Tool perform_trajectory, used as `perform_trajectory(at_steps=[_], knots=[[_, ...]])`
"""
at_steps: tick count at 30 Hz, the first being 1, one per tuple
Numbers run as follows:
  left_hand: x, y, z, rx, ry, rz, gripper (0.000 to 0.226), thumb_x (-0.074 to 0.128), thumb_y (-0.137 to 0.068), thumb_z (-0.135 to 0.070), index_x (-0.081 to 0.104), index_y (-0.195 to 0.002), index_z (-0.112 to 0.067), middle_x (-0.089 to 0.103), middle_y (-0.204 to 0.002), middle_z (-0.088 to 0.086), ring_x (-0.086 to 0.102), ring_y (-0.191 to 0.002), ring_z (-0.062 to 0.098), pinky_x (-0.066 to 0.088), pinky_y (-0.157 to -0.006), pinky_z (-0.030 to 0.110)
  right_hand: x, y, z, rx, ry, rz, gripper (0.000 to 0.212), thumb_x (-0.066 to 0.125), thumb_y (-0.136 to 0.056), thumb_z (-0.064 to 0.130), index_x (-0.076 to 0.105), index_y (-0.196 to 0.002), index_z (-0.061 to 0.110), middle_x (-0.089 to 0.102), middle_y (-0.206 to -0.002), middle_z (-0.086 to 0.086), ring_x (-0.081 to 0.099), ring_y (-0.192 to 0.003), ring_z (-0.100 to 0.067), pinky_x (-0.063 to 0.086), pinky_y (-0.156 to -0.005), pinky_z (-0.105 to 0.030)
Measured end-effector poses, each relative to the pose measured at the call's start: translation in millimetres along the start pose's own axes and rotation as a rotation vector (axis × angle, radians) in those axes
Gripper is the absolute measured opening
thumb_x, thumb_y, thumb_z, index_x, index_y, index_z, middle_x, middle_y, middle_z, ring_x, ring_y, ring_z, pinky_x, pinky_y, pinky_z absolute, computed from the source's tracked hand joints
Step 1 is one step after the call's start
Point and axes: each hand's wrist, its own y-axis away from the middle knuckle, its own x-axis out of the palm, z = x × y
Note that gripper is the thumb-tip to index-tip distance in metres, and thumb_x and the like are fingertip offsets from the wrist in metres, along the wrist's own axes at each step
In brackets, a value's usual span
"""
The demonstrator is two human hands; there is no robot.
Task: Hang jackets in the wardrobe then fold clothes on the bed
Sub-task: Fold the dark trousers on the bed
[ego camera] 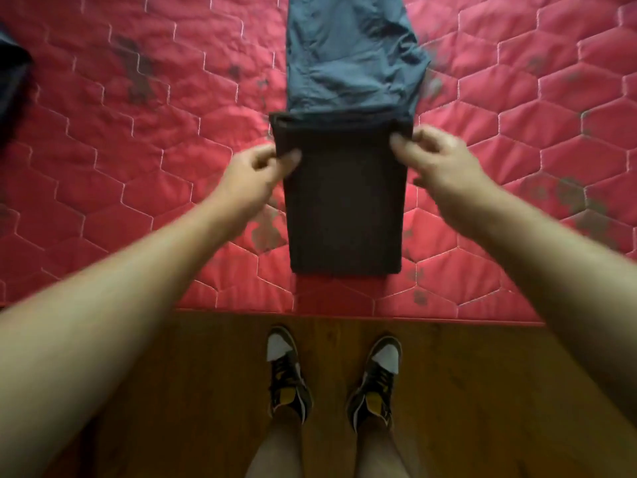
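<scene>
On bed (138,167): left hand (250,177), right hand (439,160) pinch dark folded garment (344,201) edges.

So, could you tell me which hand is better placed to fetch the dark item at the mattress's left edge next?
Left, probably: the left hand pinches the left edge of the folded garment, nearer the dark item; the right hand would have to cross over.

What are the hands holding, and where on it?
The folded dark garment: the left hand pinches its left edge and the right hand its right edge, both near the far corners.
</scene>
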Motion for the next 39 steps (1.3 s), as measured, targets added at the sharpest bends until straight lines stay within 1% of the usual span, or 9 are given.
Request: perform_trajectory(at_steps=[4,7,12,16,19,23,27,35,39], knots=[[-2.6,-66.6,10.4,-0.450,0.283,0.212,0.035,0.055,-0.094,-0.060,0.062,-0.116,-0.034,0.065,-0.116,-0.004,0.063,-0.110,0.016,0.043,-0.107,0.041,-8.7,-59.3,-8.8,0.396,-0.127,0.209,0.039,0.051,-0.094,0.068,0.060,-0.096,0.030,0.065,-0.089,0.000,0.060,-0.079,-0.018,0.043,-0.079,-0.035],[20.8,-44.2,61.6,-0.610,0.215,0.243,0.038,0.058,-0.095,-0.053,0.057,-0.124,-0.028,0.065,-0.111,0.000,0.066,-0.091,0.014,0.051,-0.083,0.032,4.0,-39.1,-67.2,0.577,-0.029,0.293,0.032,0.055,-0.099,0.051,0.058,-0.085,0.022,0.053,-0.071,0.002,0.047,-0.057,-0.012,0.039,-0.059,-0.026],[48.0,-2.5,123.7,-0.461,0.291,-0.169,0.023,0.070,-0.093,-0.015,0.057,-0.112,-0.016,0.064,-0.088,-0.005,0.057,-0.050,-0.006,0.043,-0.049,0.013,18.0,5.9,-141.7,0.506,-0.112,0.129,0.013,0.074,-0.091,0.020,0.063,-0.086,0.017,0.059,-0.064,0.005,0.052,-0.054,-0.007,0.043,-0.055,-0.024],[44.8,24.9,129.1,-0.318,0.088,0.052,0.008,0.069,-0.092,-0.005,0.071,-0.098,-0.011,0.077,-0.094,0.001,0.071,-0.088,0.012,0.055,-0.083,0.024,22.3,15.3,-139.0,0.418,-0.025,0.168,0.018,0.082,-0.078,0.017,0.066,-0.084,0.013,0.068,-0.073,0.003,0.060,-0.065,-0.008,0.043,-0.062,-0.025],[47.7,15.1,106.2,-0.184,0.117,0.055,0.015,0.064,-0.094,-0.001,0.068,-0.091,-0.015,0.075,-0.091,-0.005,0.068,-0.088,0.008,0.053,-0.085,0.022,31.0,1.0,-126.4,0.385,-0.180,0.127,0.024,0.081,-0.064,0.020,0.059,-0.074,0.022,0.061,-0.076,-0.007,0.053,-0.067,-0.019,0.036,-0.057,-0.031],[59.7,3.7,107.0,-0.364,0.332,0.061,0.017,0.055,-0.100,-0.002,0.064,-0.103,-0.016,0.073,-0.111,0.004,0.066,-0.107,0.020,0.050,-0.097,0.031,34.6,-2.3,-141.5,0.476,-0.194,0.156,0.023,0.077,-0.078,0.012,0.069,-0.100,0.016,0.077,-0.099,-0.007,0.074,-0.090,-0.029,0.057,-0.082,-0.043],[59.7,32.8,141.0,-0.584,0.155,0.147,0.019,0.049,-0.105,-0.013,0.063,-0.118,-0.015,0.070,-0.126,0.012,0.068,-0.114,0.027,0.054,-0.094,0.039,35.1,16.1,-171.8,0.599,-0.044,0.177,0.020,0.073,-0.077,0.027,0.066,-0.086,0.012,0.066,-0.081,-0.008,0.060,-0.070,-0.022,0.043,-0.059,-0.031],[64.8,29.0,143.4,-0.457,0.016,-0.045,0.020,0.053,-0.097,-0.007,0.058,-0.113,-0.018,0.071,-0.075,-0.009,0.069,-0.074,0.011,0.057,-0.071,0.030,45.4,28.6,-168.7,0.372,0.343,-0.038,0.014,0.066,-0.096,0.027,0.058,-0.101,0.018,0.066,-0.084,0.003,0.060,-0.082,-0.021,0.043,-0.071,-0.033],[61.8,-9.1,134.0,0.008,-0.484,-0.236,0.061,0.058,-0.095,-0.023,0.035,-0.152,-0.020,0.046,-0.142,0.008,0.052,-0.127,0.026,0.040,-0.111,0.042,52.9,-7.8,-142.6,-0.174,0.791,-0.220,0.052,0.064,-0.094,0.029,0.049,-0.140,0.012,0.053,-0.131,-0.016,0.050,-0.123,-0.035,0.043,-0.103,-0.049]])
